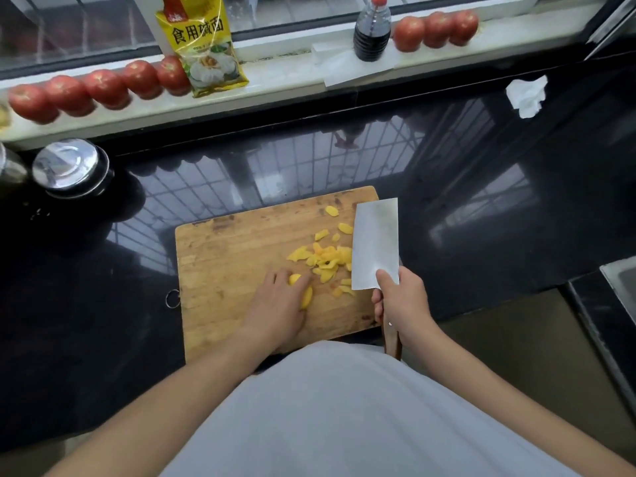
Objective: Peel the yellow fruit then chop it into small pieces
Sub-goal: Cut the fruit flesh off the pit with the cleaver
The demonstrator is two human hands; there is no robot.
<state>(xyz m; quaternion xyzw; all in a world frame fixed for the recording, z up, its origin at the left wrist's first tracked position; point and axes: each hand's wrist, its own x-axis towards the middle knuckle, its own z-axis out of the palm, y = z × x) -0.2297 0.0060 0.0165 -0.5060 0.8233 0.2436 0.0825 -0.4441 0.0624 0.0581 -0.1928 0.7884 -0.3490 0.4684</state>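
Note:
A wooden cutting board (220, 263) lies on the black counter. My left hand (277, 306) curls over a piece of yellow fruit (305, 294) and holds it down on the board; most of that piece is hidden under my fingers. A pile of cut yellow pieces (327, 258) lies just beyond it, with a few scattered toward the board's far right corner. My right hand (401, 302) grips the wooden handle of a cleaver (375, 244), thumb on the flat of the blade. The blade is raised at the board's right edge, tilted so its broad side faces up.
Red tomatoes (103, 87) line the window sill, more tomatoes (435, 29) at the right. A yellow packet (203, 46) and a dark sauce bottle (371, 29) stand there. A steel-lidded jar (70, 166) sits left; crumpled tissue (526, 96) far right. A sink edge (619, 280) shows at right.

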